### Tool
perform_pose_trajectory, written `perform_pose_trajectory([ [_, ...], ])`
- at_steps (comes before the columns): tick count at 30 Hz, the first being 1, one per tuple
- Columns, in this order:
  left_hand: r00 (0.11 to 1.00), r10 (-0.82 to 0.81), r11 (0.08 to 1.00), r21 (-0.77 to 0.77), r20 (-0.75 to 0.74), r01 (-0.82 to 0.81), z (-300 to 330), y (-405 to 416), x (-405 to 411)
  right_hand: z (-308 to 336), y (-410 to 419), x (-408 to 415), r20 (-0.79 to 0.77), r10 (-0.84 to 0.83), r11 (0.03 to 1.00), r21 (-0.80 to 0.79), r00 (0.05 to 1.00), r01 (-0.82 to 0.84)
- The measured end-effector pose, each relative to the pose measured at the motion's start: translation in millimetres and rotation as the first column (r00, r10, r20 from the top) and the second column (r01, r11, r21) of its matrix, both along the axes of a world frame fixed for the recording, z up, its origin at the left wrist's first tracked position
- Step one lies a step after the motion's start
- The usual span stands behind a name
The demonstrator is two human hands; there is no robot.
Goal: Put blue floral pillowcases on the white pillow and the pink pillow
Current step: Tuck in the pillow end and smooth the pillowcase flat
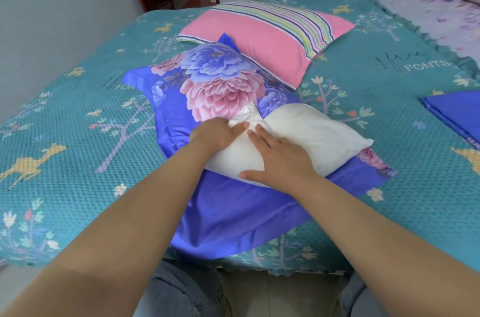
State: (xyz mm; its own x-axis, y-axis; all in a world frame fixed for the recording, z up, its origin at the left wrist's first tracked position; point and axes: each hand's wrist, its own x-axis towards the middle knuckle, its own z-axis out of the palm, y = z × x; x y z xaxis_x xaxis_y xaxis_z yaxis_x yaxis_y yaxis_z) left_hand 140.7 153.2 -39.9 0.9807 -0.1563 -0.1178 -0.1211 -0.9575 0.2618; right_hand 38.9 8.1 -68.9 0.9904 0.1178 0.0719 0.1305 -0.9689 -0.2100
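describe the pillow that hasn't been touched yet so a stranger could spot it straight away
Start at the teal quilted bedspread with deer and trees. Behind the blue floral pillowcase and the plain white pillow lies the pink pillow. It alone carries a band of multicoloured stripes, and no hand is on it.

we see two bare forearms with no sleeves, watch or rings, running from the lower corners to the left hand [217,135] and right hand [281,160] at frame centre. at the bottom edge our legs [181,293] wear grey denim trousers.
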Motion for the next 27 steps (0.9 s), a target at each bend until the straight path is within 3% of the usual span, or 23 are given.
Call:
perform_pose_trajectory([
  [2, 0.969, 0.081, 0.99, -0.13, 0.234, -0.052, -4, 1, -10, 1, -1, 6, -0.073, -0.048, 0.999, -0.017, 0.996, 0.046],
  [3, 0.908, 0.057, 0.989, -0.146, 0.416, 0.005, -7, 4, -16, 1, 0, 9, -0.102, -0.067, 0.998, -0.022, 0.992, 0.065],
  [5, 0.69, -0.166, 0.978, 0.025, 0.705, 0.209, -16, 11, -29, 1, 0, 16, -0.136, -0.089, 0.996, -0.001, 0.987, 0.09],
  [6, 0.598, -0.311, 0.938, 0.138, 0.739, 0.318, -24, 11, -33, 0, -3, 20, -0.142, -0.1, 0.994, 0.021, 0.985, 0.105],
  [7, 0.586, -0.427, 0.891, 0.208, 0.689, 0.405, -32, 10, -37, 1, -5, 25, -0.143, -0.103, 0.993, 0.048, 0.984, 0.111],
  [8, 0.653, -0.478, 0.87, 0.215, 0.587, 0.444, -35, 10, -42, 4, -6, 29, -0.146, -0.086, 0.992, 0.078, 0.986, 0.098],
  [10, 0.836, -0.435, 0.9, 0.134, 0.334, 0.414, -34, 4, -46, 10, -15, 33, -0.166, -0.023, 0.975, 0.215, 0.986, 0.059],
  [12, 0.922, -0.359, 0.933, 0.055, 0.143, 0.355, -23, -5, -38, 15, -27, 31, -0.106, -0.041, 0.89, 0.449, 0.994, 0.085],
  [14, 0.947, -0.321, 0.947, 0.03, 0.01, 0.321, -6, -20, -30, 17, -45, 26, 0.024, -0.308, 0.825, 0.504, 0.951, 0.255],
  [16, 0.953, -0.294, 0.954, 0.044, -0.078, 0.298, 4, -33, -25, 15, -68, 20, 0.048, -0.57, 0.796, 0.278, 0.82, 0.537],
  [19, 0.954, -0.262, 0.958, 0.083, -0.143, 0.275, 4, -43, -24, 11, -103, 14, -0.262, -0.663, 0.696, 0.13, 0.701, 0.706],
  [23, 0.943, -0.262, 0.952, 0.108, -0.203, 0.288, 10, -43, -25, 7, -126, 13, -0.441, -0.553, 0.688, 0.236, 0.706, 0.686],
  [25, 0.936, -0.282, 0.94, 0.134, -0.209, 0.313, 12, -41, -28, 8, -130, 9, -0.562, -0.502, 0.543, 0.386, 0.657, 0.745],
  [27, 0.932, -0.291, 0.937, 0.132, -0.214, 0.323, 14, -41, -31, 10, -135, 1, -0.716, -0.384, 0.432, 0.419, 0.583, 0.799],
])
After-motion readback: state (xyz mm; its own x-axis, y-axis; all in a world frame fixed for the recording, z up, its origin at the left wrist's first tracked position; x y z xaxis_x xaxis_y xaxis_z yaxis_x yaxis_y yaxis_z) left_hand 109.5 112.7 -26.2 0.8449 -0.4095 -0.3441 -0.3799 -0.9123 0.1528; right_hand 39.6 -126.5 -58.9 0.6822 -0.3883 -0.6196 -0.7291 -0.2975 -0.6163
